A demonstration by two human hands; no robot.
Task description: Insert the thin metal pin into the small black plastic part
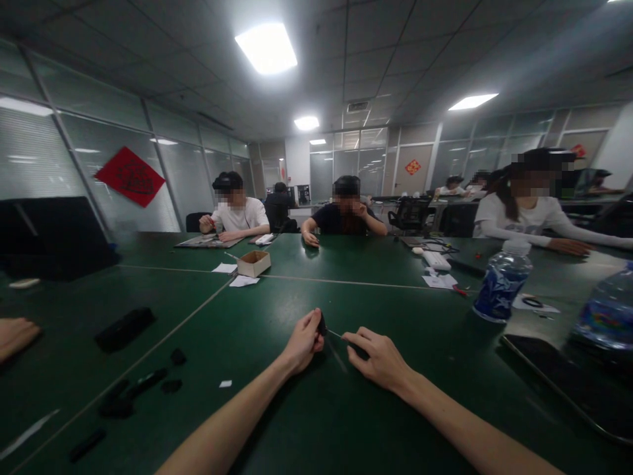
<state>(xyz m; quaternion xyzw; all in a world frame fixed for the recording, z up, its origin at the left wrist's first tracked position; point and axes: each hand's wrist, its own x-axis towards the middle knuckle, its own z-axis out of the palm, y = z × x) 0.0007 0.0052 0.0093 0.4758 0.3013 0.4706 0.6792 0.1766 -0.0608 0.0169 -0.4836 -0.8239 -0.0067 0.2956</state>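
Observation:
Near the middle of the table, my left hand (303, 342) is closed around a small black object (322, 324), mostly hidden by the fingers. A thin, light-coloured rod (335, 334) runs from this object towards my right hand (376, 357). Thumb and index finger of that hand pinch the rod's near end, with the other fingers loosely bent. The rod is too small to tell its kind, and I cannot tell whether its far tip is inside the black object or only touching it. Both hands are just above the green tabletop (297, 422).
Several black pieces (148, 382) and a black case (125, 328) lie on the left, near another person's hand (17, 338). A small open box (254, 263) is further back. On the right are a water bottle (502, 284), a larger bottle (608, 310) and a phone (568, 382). People sit opposite.

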